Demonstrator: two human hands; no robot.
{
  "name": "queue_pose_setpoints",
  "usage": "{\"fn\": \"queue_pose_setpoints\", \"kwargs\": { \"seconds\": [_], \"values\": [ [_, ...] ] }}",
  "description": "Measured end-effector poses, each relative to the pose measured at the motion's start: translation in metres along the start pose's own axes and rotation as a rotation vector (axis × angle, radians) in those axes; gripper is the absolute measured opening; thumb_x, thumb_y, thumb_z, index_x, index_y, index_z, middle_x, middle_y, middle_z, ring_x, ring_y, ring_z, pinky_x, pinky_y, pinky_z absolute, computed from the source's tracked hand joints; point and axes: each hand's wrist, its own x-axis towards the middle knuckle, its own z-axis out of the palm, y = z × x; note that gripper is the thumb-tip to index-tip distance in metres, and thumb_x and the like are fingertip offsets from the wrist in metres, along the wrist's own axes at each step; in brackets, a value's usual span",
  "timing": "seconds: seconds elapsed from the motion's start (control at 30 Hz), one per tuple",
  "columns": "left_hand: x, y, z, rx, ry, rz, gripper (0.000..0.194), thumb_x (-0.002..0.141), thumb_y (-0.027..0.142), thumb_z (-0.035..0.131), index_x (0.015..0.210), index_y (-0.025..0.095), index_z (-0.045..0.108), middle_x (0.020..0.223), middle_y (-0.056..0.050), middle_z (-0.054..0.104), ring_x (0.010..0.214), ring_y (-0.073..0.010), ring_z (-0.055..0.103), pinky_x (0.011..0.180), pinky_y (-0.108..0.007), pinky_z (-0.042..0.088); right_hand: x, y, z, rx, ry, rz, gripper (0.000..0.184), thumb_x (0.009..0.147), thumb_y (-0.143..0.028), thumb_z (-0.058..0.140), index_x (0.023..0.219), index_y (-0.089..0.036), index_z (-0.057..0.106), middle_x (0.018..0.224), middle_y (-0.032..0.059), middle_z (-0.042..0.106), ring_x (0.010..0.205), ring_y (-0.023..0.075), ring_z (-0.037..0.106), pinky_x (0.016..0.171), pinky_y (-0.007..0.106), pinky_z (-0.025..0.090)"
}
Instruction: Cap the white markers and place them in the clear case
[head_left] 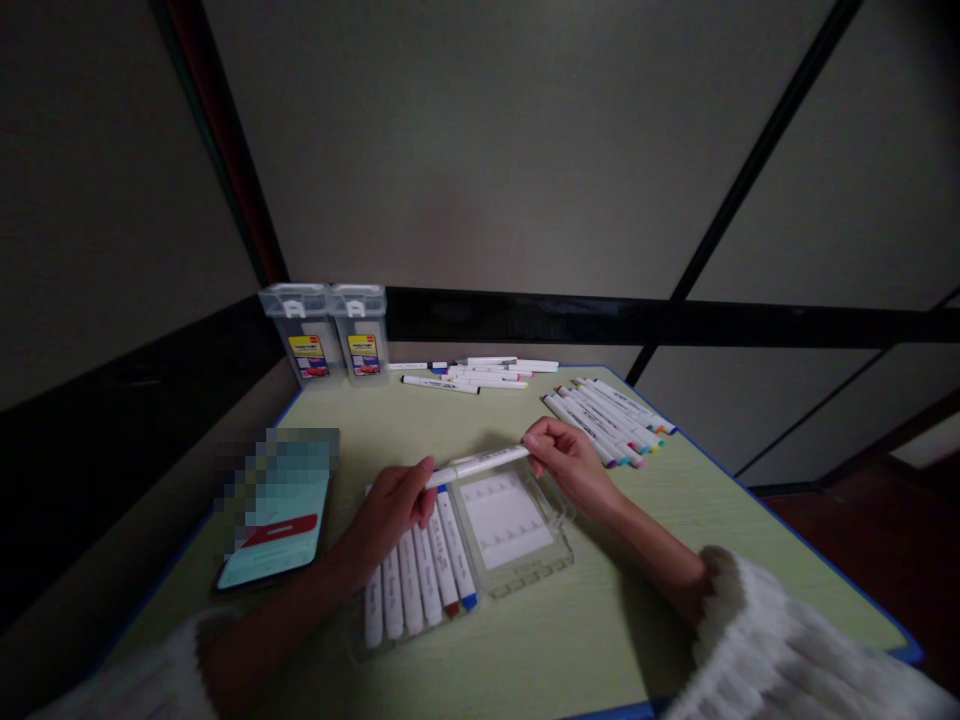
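A white marker (480, 464) is held level between both hands above an opened clear plastic case. My left hand (395, 505) pinches its left end, and my right hand (568, 462) grips the right end. Beneath my left hand, several white markers (427, 575) lie side by side in the case's left half; one has a blue tip and one a brown tip. The case's right half (566, 553) lies flat with a white printed card (504, 522) in it. My left hand hides the upper ends of some markers.
Two clear lidded boxes (304, 325) with yellow labels stand at the back left. Loose markers (487, 378) lie along the back edge. A row of markers (607, 420) sits at right. On the left is a tablet or phone (281, 540), partly blurred.
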Motion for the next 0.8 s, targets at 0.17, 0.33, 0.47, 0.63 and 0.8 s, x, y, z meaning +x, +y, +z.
{"fn": "queue_pose_setpoints", "kwargs": {
  "seconds": [0.17, 0.33, 0.47, 0.63, 0.8],
  "values": [
    [0.0021, -0.005, -0.001, 0.013, 0.001, 0.003, 0.047, 0.074, 0.043, 0.033, 0.033, 0.021, 0.034, 0.033, 0.006, 0.028, 0.036, -0.0094, 0.027, 0.043, -0.023, 0.025, 0.0004, -0.0003, 0.0002, 0.059, -0.015, -0.013, 0.017, 0.069, -0.032, 0.063, 0.07, -0.017, 0.057, 0.047, -0.0044, 0.051, 0.043, 0.0076, 0.041, 0.044, 0.021, 0.03],
    [0.0037, -0.0072, -0.0026, 0.025, 0.029, 0.018, 0.048, 0.076, 0.045, 0.031, 0.035, 0.021, 0.035, 0.034, 0.006, 0.027, 0.036, -0.0102, 0.029, 0.044, -0.024, 0.027, 0.0, 0.0, 0.0, 0.086, -0.024, 0.005, 0.018, 0.066, -0.031, 0.066, 0.075, -0.017, 0.059, 0.05, -0.0039, 0.052, 0.044, 0.0081, 0.043, 0.043, 0.02, 0.032],
    [0.003, -0.0031, -0.0022, 0.006, 0.072, 0.025, 0.047, 0.077, 0.046, 0.032, 0.039, 0.02, 0.039, 0.035, 0.007, 0.03, 0.037, -0.01, 0.032, 0.044, -0.023, 0.028, -0.001, 0.0004, -0.0003, 0.071, -0.02, 0.011, 0.018, 0.065, -0.031, 0.067, 0.071, -0.017, 0.058, 0.049, -0.0042, 0.052, 0.043, 0.008, 0.043, 0.043, 0.021, 0.032],
    [0.0022, -0.0014, -0.0016, -0.015, 0.13, 0.034, 0.044, 0.078, 0.045, 0.033, 0.041, 0.02, 0.036, 0.039, 0.005, 0.038, 0.04, -0.0101, 0.035, 0.045, -0.022, 0.03, -0.0025, -0.0035, 0.0028, 0.026, -0.029, 0.011, 0.019, 0.063, -0.031, 0.067, 0.063, -0.016, 0.056, 0.045, -0.0047, 0.05, 0.04, 0.0074, 0.04, 0.041, 0.021, 0.029],
    [0.0037, -0.0049, -0.0029, -0.067, 0.122, 0.073, 0.041, 0.08, 0.038, 0.033, 0.044, 0.02, 0.035, 0.041, 0.005, 0.039, 0.042, -0.01, 0.036, 0.046, -0.022, 0.031, -0.0047, -0.0092, 0.0067, -0.002, -0.013, 0.005, 0.021, 0.062, -0.032, 0.068, 0.06, -0.016, 0.054, 0.043, -0.0051, 0.049, 0.039, 0.0071, 0.04, 0.041, 0.021, 0.028]
  ]
}}
